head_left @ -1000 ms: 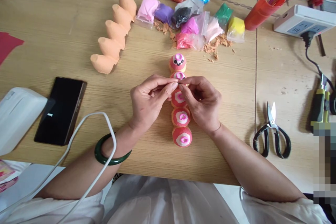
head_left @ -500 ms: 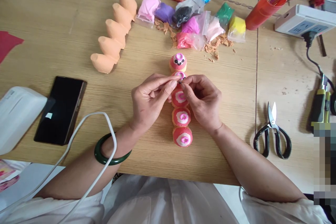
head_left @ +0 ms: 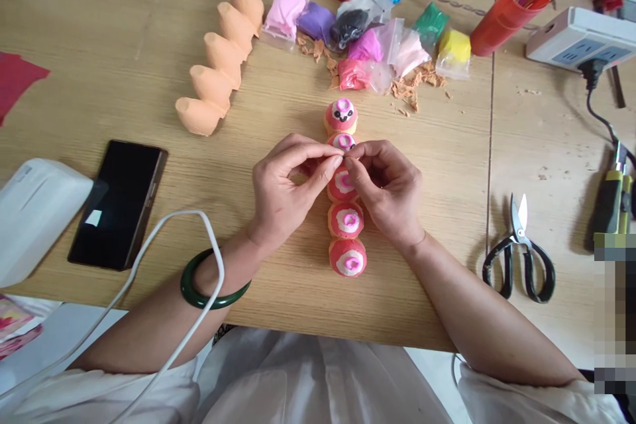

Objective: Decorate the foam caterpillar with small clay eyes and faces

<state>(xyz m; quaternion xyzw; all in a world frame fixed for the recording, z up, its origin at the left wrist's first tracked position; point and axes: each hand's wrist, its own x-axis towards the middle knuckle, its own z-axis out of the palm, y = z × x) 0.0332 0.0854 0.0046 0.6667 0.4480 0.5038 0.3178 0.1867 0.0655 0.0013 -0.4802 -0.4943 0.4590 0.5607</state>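
Note:
A row of pink-red rounded egg-carton cups [head_left: 346, 220] with white patches and bright pink rings lies lengthwise before me. The farthest cup [head_left: 340, 117] bears a small black face. Over the second and third cups, my left hand [head_left: 293, 182] pinches thumb and forefinger together. My right hand [head_left: 386, 189] meets it there, its thumb and forefinger closed too. A tiny dark bit shows at the touching fingertips, too small to make out clearly. Part of a black piece [head_left: 352, 146] sits on the second cup beside my right fingers.
Bags of coloured clay [head_left: 365, 46] and orange scraps [head_left: 420, 83] lie beyond the row. An orange carton strip [head_left: 218, 73] and a phone [head_left: 118, 204] are left. Scissors [head_left: 519, 248], a power strip [head_left: 579, 40] and a red cup [head_left: 511, 13] are right. A white cable [head_left: 173, 215] crosses my left forearm.
My left forefinger has drawn back slightly from the second cup, and its tip now meets the thumb near my right fingers. The whole view has shifted a little to the right.

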